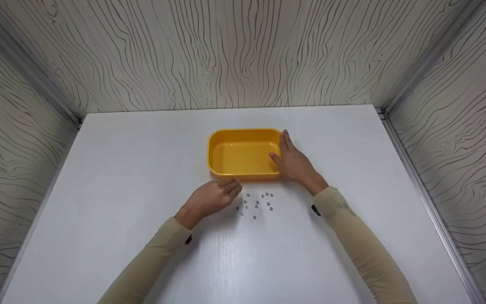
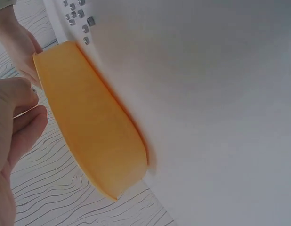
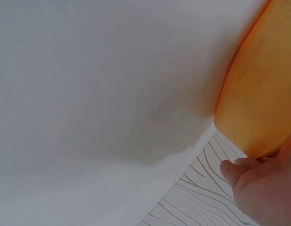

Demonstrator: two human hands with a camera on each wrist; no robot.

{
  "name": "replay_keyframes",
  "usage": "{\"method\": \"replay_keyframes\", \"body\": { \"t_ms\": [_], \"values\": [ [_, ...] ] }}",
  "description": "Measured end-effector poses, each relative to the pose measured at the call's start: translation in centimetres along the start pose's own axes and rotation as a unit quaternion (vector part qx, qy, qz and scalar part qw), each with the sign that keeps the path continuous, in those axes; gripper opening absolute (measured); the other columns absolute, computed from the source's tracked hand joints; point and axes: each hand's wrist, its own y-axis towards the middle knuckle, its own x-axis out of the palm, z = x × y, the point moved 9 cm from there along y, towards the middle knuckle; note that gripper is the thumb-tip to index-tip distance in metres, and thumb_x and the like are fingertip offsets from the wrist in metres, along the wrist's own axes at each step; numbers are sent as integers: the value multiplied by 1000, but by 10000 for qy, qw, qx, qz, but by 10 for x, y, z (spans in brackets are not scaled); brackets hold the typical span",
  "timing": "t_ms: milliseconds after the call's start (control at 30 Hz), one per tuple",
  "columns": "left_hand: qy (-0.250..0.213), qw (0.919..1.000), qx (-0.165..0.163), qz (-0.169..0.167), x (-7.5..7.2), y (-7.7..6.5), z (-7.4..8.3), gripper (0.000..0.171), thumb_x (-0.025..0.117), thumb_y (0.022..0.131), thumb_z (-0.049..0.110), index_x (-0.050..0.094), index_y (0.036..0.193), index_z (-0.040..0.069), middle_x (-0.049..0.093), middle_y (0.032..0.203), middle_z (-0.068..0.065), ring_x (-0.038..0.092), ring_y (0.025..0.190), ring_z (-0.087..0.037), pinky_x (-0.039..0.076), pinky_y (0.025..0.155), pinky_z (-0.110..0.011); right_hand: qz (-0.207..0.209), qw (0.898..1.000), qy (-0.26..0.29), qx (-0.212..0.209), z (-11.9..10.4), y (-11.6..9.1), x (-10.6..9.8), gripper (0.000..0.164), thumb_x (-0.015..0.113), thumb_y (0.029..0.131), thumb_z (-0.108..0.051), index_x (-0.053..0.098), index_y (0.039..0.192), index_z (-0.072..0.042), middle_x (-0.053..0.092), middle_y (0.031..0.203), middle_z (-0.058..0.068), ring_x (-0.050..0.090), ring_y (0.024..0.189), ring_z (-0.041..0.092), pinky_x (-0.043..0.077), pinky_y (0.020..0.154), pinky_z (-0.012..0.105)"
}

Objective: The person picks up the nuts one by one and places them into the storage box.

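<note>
A yellow plastic tub (image 1: 243, 157) with rounded corners stands on the white table. My right hand (image 1: 295, 164) holds its right wall, thumb over the rim on the inside and fingers along the outside. Just in front of the tub's near wall is my left hand (image 1: 211, 197), with thumb and fingertips drawn together. In the left wrist view a small metal nut (image 2: 34, 89) shows at those fingertips, mostly hidden. Several more small nuts (image 1: 257, 202) lie scattered on the table to the right of the left hand, between it and the right forearm.
The white table (image 1: 112, 169) reaches back to a wood-grain patterned wall (image 1: 234, 55). Similar panels stand at both sides, with metal rails (image 1: 433, 211) along the edges. The tub's inner floor shows no nuts.
</note>
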Motion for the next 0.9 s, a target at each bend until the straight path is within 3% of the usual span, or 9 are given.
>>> {"method": "replay_keyframes", "body": {
  "t_ms": [133,267,600,900],
  "values": [
    [-14,9999,-91,81,-4,2,-6,33,83,86,5,80,118,13,81,117,2,76,110,-11,63,89,-23,24,10000,1,-34,0,0,0,87,39,111,-53,-5,167,-3,-7,178,17,27,162,38,30,132,51],
    [-179,9995,-253,-49,-8,6,-14,36,84,86,6,79,121,13,81,118,1,77,111,-13,63,91,-25,2,10000,-18,-22,1,0,1,86,38,111,-51,-6,167,-3,-8,178,16,25,162,37,29,132,51],
    [-566,9968,-571,14,-13,12,-35,35,82,87,5,78,122,8,81,119,-4,78,112,-17,64,88,-27,22,10000,-59,-28,-2,-3,-1,72,36,112,-27,-3,168,-3,-9,178,14,23,163,34,28,132,49],
    [-1308,9865,-978,120,-16,18,-56,34,76,90,1,76,124,3,80,121,-10,77,114,-23,64,90,-33,36,9999,-132,-12,-3,-4,-2,68,33,112,-24,-2,168,-5,-8,179,14,23,163,33,28,133,48]
  ]
}}
